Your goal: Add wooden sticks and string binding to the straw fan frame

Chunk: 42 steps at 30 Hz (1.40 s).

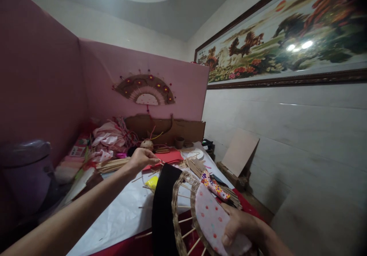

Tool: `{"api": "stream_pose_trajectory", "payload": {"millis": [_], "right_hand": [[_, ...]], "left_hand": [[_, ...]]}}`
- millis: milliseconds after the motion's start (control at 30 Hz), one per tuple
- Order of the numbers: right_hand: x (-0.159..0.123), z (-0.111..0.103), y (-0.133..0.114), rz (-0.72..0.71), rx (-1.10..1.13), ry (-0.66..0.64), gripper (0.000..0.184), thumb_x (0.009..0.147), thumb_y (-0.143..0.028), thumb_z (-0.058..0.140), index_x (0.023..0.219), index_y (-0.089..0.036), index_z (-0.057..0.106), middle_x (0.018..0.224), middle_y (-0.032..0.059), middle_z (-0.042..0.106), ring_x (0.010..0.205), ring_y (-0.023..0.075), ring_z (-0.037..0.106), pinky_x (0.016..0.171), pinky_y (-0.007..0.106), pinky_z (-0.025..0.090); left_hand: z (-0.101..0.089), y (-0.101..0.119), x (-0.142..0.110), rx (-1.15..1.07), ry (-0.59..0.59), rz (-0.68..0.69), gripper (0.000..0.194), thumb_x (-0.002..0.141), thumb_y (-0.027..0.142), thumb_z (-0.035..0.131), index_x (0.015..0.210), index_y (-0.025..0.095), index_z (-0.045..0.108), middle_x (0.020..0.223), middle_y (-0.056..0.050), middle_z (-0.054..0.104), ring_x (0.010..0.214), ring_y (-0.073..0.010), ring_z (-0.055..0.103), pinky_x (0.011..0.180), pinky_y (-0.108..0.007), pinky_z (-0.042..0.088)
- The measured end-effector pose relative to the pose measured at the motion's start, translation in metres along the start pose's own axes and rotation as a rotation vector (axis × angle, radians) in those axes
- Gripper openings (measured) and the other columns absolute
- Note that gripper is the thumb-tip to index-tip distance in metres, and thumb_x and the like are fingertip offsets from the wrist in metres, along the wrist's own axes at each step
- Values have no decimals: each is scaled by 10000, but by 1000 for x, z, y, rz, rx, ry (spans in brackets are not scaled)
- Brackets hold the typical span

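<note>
A craft fan made of thin wooden sticks, with a black band (164, 210), braided cord rows and a pale dotted half-round base (212, 217), is tilted in front of me. My right hand (242, 223) grips it by the base, thumb on the dotted cloth. At the far corner of the black band, my left hand (144, 157) is closed in a pinch on a thin stick end. Several stick tips stick out past the band's outer edge. Beside that edge lies a bright yellow packet (151, 182).
A white sheet (114, 210) covers the table. Wooden sticks (113, 165), red paper (172, 156), a twine ball (147, 144) and pink cloth (107, 135) lie toward the back. A finished fan (145, 89) hangs on the pink partition. A lidded bin (27, 175) stands left.
</note>
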State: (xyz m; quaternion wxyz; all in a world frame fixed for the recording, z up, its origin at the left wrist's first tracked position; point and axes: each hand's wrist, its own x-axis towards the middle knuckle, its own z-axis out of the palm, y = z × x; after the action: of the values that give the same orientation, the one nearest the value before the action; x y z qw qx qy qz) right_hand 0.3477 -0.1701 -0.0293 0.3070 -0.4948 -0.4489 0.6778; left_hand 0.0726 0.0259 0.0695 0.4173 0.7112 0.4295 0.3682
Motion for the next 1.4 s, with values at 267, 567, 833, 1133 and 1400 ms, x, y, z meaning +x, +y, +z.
{"api": "stream_pose_trajectory", "payload": {"millis": [267, 567, 833, 1133, 1400], "right_hand": [[1, 7, -6, -19, 98, 20, 557, 349, -101, 720, 887, -115, 578, 725, 25, 638, 570, 119, 565, 467, 185, 433], [0, 8, -6, -30, 92, 10, 482, 363, -115, 724, 829, -98, 602, 669, 13, 623, 515, 99, 540, 427, 173, 415], [-3, 14, -12, -25, 76, -16, 501, 379, -116, 716, 866, -100, 604, 668, 0, 622, 518, 89, 535, 436, 165, 409], [-5, 17, -14, -8, 29, 12, 527, 392, -144, 720, 894, -132, 561, 742, 1, 621, 586, 101, 555, 500, 181, 444], [-4, 19, -16, 12, 22, 46, 531, 377, -110, 717, 882, -135, 557, 765, 12, 628, 624, 125, 567, 524, 205, 458]], "left_hand": [[19, 8, -25, 554, 245, 529, 145, 677, 147, 572, 568, 185, 659, 677, -56, 642, 713, -186, 543, 661, -274, 373], [24, 0, -31, 542, 189, 590, 156, 725, 127, 522, 697, 185, 665, 738, -47, 650, 735, -179, 528, 679, -279, 391], [23, 1, -34, 490, 117, 674, 158, 747, 110, 503, 725, 181, 642, 734, -47, 625, 743, -169, 515, 669, -276, 402], [19, -6, -38, 541, 205, 586, 135, 790, 199, 496, 799, 172, 628, 751, -46, 572, 689, -154, 526, 641, -269, 387], [18, -3, -44, 602, 272, 606, 161, 831, 227, 434, 848, 163, 582, 776, -53, 574, 713, -169, 533, 653, -280, 385]]}}
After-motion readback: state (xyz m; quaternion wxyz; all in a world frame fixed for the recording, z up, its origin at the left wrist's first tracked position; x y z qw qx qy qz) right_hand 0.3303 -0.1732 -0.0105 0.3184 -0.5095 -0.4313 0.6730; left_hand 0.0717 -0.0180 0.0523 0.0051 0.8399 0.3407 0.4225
